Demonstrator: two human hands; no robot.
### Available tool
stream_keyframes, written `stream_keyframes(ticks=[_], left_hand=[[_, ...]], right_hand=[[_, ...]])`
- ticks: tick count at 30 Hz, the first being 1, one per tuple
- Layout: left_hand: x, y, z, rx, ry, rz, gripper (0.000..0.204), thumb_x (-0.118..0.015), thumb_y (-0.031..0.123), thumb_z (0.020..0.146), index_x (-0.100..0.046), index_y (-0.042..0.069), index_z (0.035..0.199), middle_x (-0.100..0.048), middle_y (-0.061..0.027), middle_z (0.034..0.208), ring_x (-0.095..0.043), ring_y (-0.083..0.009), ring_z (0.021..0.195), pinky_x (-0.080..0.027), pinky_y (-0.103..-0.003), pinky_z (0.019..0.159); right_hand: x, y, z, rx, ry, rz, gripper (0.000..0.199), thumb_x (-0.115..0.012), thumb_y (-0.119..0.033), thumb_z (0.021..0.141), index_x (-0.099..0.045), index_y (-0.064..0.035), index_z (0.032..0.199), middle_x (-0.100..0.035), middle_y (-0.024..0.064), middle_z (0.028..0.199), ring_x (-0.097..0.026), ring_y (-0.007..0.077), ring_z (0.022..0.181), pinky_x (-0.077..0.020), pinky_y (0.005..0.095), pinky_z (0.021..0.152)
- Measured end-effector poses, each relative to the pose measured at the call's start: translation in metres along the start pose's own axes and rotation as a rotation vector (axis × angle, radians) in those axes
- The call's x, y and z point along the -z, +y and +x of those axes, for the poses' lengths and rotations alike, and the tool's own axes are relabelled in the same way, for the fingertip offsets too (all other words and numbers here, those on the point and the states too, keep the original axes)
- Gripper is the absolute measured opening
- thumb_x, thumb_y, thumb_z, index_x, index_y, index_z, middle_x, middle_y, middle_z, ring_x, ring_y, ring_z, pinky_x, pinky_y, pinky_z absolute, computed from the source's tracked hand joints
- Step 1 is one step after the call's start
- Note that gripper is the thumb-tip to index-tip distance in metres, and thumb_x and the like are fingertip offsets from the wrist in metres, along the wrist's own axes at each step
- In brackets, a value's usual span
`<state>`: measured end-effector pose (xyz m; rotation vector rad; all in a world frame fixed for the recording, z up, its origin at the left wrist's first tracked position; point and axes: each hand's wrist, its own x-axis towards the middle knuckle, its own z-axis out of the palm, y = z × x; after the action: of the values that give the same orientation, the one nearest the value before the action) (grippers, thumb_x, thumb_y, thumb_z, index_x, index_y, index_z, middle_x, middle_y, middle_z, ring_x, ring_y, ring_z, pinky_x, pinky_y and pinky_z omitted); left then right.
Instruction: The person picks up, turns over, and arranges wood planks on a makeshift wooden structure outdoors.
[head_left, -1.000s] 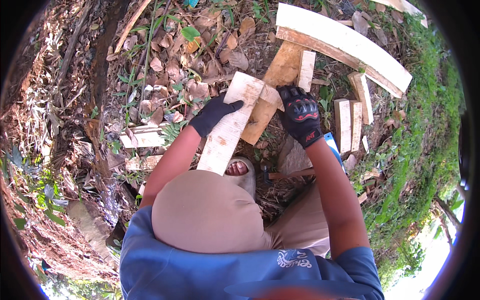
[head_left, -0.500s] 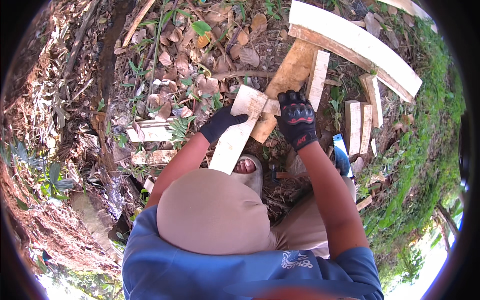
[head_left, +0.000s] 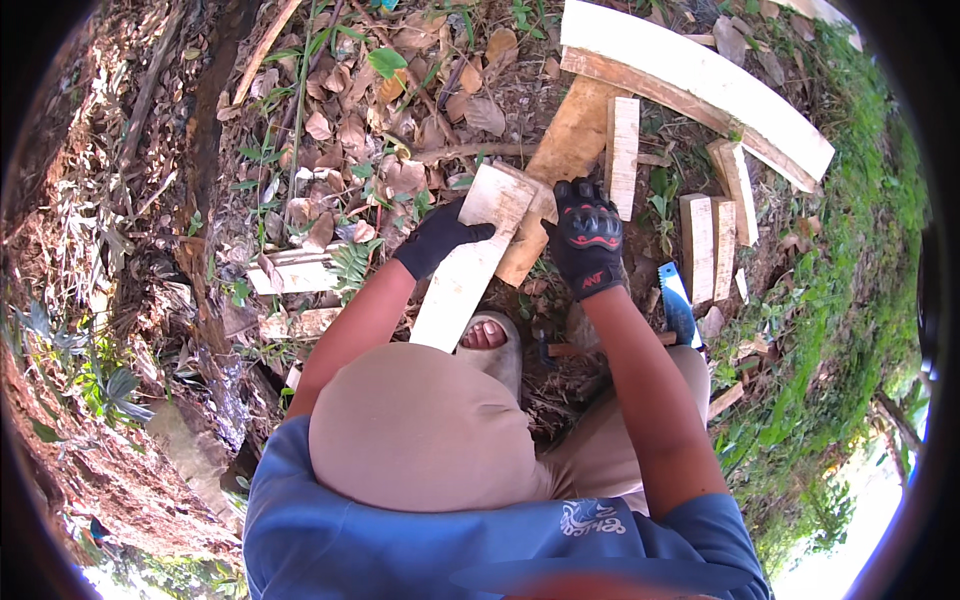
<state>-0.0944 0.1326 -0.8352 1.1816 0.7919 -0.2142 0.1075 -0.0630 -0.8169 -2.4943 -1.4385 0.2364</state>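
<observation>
My left hand [head_left: 441, 241], in a black glove, is closed on the left edge of a pale wooden board [head_left: 462, 270], its thumb on top. The board slants from between my hands down to my knee. A short wooden block [head_left: 541, 200] lies crosswise at the board's upper end, partly under it. At the block's right end is my right hand [head_left: 588, 236], gloved in black with red-trimmed knuckle guards, back up. Its fingers curl down over that end, and their tips are partly hidden. Beneath both pieces, a longer brown plank [head_left: 580, 125] lies on the ground.
A long curved white-faced beam [head_left: 700, 85] crosses the far end of the plank. Several short offcuts [head_left: 697, 250] lie at the right, near a blue handsaw [head_left: 677, 305]. A hammer [head_left: 600, 348] rests by my sandalled foot [head_left: 490, 345]. Dry leaves cover the ground at left.
The short block has shifted left, closer in under the board's upper end, with my right hand moving left beside it. My left hand still grips the board. The whole view has shifted slightly.
</observation>
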Motion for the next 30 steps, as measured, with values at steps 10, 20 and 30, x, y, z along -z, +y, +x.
stream_keyframes(ticks=[10,20,30], left_hand=[[-0.001,0.006,0.012,-0.005,0.014,0.050,0.067,-0.084,0.032,0.108,-0.060,0.004,0.164,-0.075,-0.0091,0.148,-0.074,-0.0174,0.126,-0.059,-0.037,0.108],[-0.020,0.023,0.024,0.063,0.205,0.319,0.071,-0.081,0.049,0.108,-0.064,0.004,0.160,-0.078,-0.0112,0.143,-0.073,-0.0191,0.125,-0.058,-0.039,0.107],[-0.017,0.005,0.027,-0.053,0.238,0.207,0.064,-0.083,0.041,0.108,-0.066,0.004,0.157,-0.079,-0.0108,0.142,-0.072,-0.0195,0.127,-0.055,-0.037,0.111]], right_hand=[[0.004,0.000,0.004,-0.007,-0.114,0.029,0.060,-0.093,-0.033,0.088,-0.075,-0.0082,0.139,-0.077,0.0210,0.139,-0.071,0.0412,0.136,-0.0573,0.0523,0.115],[-0.002,0.001,-0.002,0.002,-0.117,0.025,0.065,-0.093,-0.038,0.088,-0.074,-0.0070,0.141,-0.074,0.0212,0.144,-0.069,0.0427,0.137,-0.0562,0.0520,0.117],[0.050,0.004,0.012,-0.156,-0.143,0.198,0.065,-0.088,-0.048,0.096,-0.073,-0.0060,0.143,-0.075,0.0221,0.141,-0.071,0.0428,0.132,-0.0576,0.0546,0.111]])
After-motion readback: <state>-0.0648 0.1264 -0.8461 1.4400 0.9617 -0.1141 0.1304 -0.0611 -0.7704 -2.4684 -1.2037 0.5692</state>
